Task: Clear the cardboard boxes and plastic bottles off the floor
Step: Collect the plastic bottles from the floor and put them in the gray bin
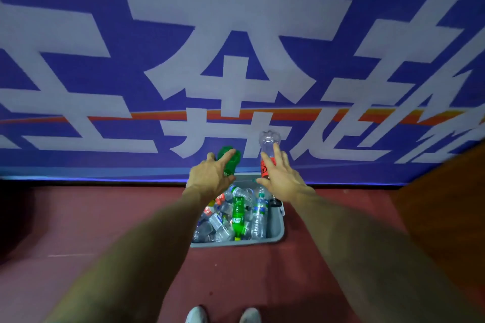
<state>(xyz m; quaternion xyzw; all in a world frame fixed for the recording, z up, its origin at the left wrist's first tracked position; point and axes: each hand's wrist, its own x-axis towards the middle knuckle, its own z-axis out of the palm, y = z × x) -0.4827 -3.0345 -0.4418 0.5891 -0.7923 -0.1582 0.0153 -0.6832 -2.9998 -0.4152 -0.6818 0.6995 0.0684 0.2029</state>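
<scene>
Both my arms reach out over a grey plastic bin (277, 233) on the red floor. The bin holds several plastic bottles, among them a green one (238, 214) and clear ones (258, 217). My left hand (210, 176) has its fingers stretched along a green bottle (231, 162) above the bin's far edge. My right hand (282, 178) has its fingers spread and straight against a clear bottle with a red label (269, 144), which stands bottom-up. Neither hand's fingers curl round its bottle.
A blue banner wall (236, 34) with large white characters rises right behind the bin. A brown panel (446, 204) stands at the right. My white shoes (223, 315) are on the red floor (91, 217) at the bottom edge.
</scene>
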